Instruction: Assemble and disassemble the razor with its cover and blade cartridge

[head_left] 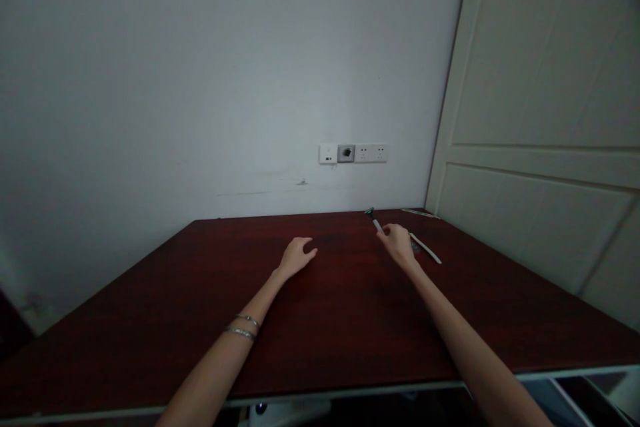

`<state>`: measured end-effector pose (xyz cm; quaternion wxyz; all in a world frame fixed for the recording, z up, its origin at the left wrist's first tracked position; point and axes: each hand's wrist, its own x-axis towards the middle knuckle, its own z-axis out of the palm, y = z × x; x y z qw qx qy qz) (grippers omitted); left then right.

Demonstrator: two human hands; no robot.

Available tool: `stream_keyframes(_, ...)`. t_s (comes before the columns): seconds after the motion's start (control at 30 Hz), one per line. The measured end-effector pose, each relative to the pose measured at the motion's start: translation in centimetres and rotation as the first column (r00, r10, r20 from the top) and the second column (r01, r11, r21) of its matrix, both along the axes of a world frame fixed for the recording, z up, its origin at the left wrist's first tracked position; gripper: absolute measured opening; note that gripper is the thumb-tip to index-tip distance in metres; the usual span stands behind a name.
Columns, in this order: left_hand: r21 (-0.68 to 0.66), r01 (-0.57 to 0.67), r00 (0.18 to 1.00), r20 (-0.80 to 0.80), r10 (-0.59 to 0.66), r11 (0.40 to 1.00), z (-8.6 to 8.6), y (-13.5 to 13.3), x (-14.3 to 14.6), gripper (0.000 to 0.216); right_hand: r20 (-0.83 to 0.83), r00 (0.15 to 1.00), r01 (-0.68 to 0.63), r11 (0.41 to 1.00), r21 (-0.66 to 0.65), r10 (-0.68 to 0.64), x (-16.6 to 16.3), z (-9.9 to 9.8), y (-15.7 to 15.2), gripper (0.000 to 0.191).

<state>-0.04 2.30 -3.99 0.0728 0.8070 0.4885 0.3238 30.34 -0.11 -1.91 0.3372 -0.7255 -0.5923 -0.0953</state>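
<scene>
Nearest, well short of both sets of fingers, the front edge of the dark red table runs across beneath the forearms. Two silvery bracelets circle the left forearm, behind the wrist. Beyond them the left hand hangs low over the wood, thumb and fingers well apart in a loose curve with nothing between them; whether the hand touches the surface I cannot tell. Slightly farther off and well to its right, the right hand has its thumb and fingertips brought together on the pale handle of a razor-like tool. The tool's green head points away from these fingers, up and to the left, near the table's back edge. Just right of the same hand lies a slim white strip, slanting toward the viewer. Farther beyond the right fingers, a second thin strip lies by the back corner. Past all of them stands the pale wall, its row of sockets above and beyond the tool, with a panelled door to the right.
</scene>
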Motion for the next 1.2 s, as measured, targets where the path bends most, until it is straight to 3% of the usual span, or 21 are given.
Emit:
stream_keyframes(0.1,-0.041,0.055,0.957,0.288,-0.041,0.998,1.9,0.0,2.8,0.033,-0.009,0.996,-0.086,0.99,0.11,0.088,-2.8,0.9,-0.9,0.023)
stream_keyframes(0.2,-0.089,0.078,0.888,0.459,-0.028,0.993,3.3,0.1,5.4,0.028,0.004,0.982,-0.185,0.964,0.19,0.187,-5.4,1.3,-2.1,0.023)
stream_keyframes(0.37,-0.203,0.139,0.839,0.545,-0.006,0.969,4.1,-0.1,7.7,0.04,0.057,0.96,-0.281,0.935,0.214,0.275,-8.2,1.5,-3.6,0.019)
stream_keyframes(0.53,-0.269,0.148,0.805,0.592,0.042,0.952,4.1,-0.7,8.1,0.042,0.128,0.947,-0.312,0.939,0.148,0.294,-9.8,1.7,-4.5,0.017)
stream_keyframes(0.87,-0.323,0.057,0.877,0.468,0.107,0.945,4.4,-0.7,7.3,0.033,0.201,0.93,-0.306,0.951,-0.039,0.307,-11.5,2.0,-5.5,0.022)
stream_keyframes(0.97,-0.277,-0.039,0.933,0.333,0.135,0.96,4.6,-0.3,5.9,0.032,0.234,0.918,-0.317,0.947,-0.047,0.319,-11.1,2.4,-5.8,0.031)
stream_keyframes(1.07,-0.172,-0.176,0.969,0.144,0.202,0.969,4.4,0.5,3.6,0.029,0.261,0.92,-0.287,0.956,-0.055,0.291,-9.2,3.1,-5.6,0.036)
stream_keyframes(1.2,-0.271,-0.279,0.96,-0.088,0.265,0.921,3.6,1.2,0.5,0.023,0.281,0.945,-0.137,0.982,-0.13,0.169,-4.2,3.7,-4.2,0.033)
